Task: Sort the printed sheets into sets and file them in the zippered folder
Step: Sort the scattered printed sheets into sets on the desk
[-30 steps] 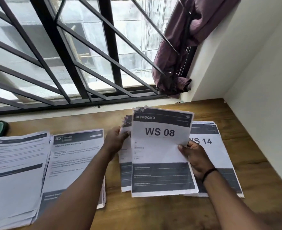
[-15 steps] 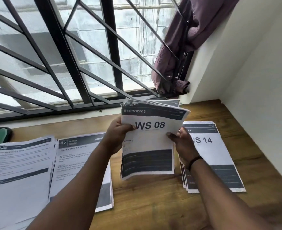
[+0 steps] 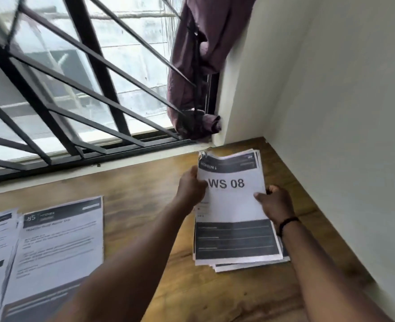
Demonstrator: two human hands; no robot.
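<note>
Window (image 3: pixel 126 73): daylit, behind dark diagonal metal bars (image 3: pixel 94 66)
Cloth (image 3: pixel 201 66): purple, hung at window's right edge
Walls (image 3: pixel 331 89): plain white corner
Table (image 3: pixel 145 194): brown wood grain

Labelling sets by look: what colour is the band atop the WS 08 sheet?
Dark grey, nearly black, on the WS 08 sheet; head view.

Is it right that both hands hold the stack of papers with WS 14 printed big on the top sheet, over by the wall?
Not quite. The top sheet of the stack of papers reads WS 08, not WS 14, as the head view shows. The rest holds: the left hand and right hand both hold it, near the wall.
</note>
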